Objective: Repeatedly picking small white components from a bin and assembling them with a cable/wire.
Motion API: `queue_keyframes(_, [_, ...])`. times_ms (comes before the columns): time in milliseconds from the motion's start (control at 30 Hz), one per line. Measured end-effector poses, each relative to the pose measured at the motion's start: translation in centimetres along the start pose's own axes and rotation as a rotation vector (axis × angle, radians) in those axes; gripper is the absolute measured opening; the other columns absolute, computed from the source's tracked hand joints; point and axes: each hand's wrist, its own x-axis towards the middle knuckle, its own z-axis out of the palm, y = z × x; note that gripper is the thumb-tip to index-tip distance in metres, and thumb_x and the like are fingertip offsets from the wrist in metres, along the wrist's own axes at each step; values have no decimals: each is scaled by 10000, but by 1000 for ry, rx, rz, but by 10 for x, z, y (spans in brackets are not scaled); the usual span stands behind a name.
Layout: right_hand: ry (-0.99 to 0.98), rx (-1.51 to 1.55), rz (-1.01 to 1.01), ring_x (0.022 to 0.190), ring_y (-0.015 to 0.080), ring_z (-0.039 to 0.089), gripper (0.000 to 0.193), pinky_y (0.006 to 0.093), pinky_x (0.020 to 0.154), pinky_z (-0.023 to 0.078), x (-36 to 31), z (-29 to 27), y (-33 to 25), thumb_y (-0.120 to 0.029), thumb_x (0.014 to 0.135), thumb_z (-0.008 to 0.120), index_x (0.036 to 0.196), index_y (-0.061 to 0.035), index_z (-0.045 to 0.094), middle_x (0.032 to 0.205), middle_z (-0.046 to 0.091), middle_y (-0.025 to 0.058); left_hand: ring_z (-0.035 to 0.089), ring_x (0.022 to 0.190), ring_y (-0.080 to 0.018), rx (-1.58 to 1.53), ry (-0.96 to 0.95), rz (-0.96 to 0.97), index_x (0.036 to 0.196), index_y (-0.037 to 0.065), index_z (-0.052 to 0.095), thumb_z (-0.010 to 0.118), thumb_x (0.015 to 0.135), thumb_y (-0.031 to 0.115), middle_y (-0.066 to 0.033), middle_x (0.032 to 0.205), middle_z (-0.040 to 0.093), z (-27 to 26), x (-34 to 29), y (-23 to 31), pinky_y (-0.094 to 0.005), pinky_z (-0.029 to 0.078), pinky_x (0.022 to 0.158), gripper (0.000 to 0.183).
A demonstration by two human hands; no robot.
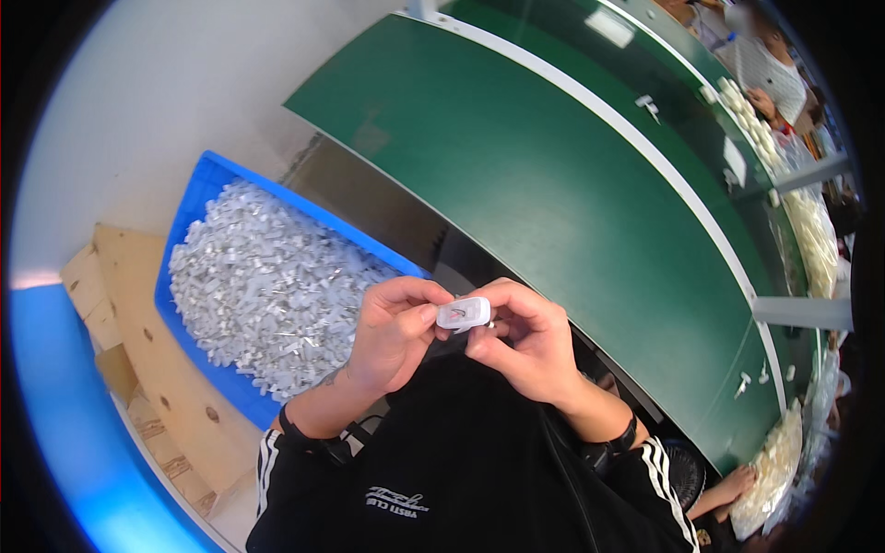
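A small white oblong plastic casing (464, 314) is held up in front of my chest, its hollow face showing. Inside it are thin reddish and dark bits, too small to make out. My left hand (395, 324) pinches one end between thumb and fingers. At the other end, my right hand (527, 339) is closed on the casing, fingers curled over the edge and thumb below. A small pale piece shows by the right fingertips; I cannot tell if it belongs to the casing.
To the left, a blue bin (198, 189) holds a heap of small whitish plastic and metal parts (267, 286), beside wooden boards (152, 341). A green table (516, 157) with few small white pieces (743, 384) stretches right. Beyond are plastic bags (779, 461) and a person (770, 74).
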Motion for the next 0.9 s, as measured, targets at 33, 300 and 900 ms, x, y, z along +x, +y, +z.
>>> queue_keyframes(33, [30,7,-41,794,68,574,425,204,702,518,-4,-3,-2,20,755,743,1143,-4,572,980,591,49,599,800,-162,36,-32,9,999,-22,629,549,878,8,-115,917,650,3,2,-6,-281,493,714,149])
queue_keyframes(300, [279,71,-172,780,115,624,168,225,663,539,-41,-29,-3,66,840,633,1004,70,596,939,623,110,589,808,-139,582,-137,182,1027,-19,652,652,802,-28,-112,968,617,38,20,-24,-260,489,718,226])
queue_keyframes(900, [174,238,-248,708,172,636,96,252,600,534,-60,-52,12,36,857,623,944,76,619,895,628,175,579,663,-145,917,-274,280,810,1,671,751,685,-41,-95,806,616,68,29,-20,-247,446,563,155])
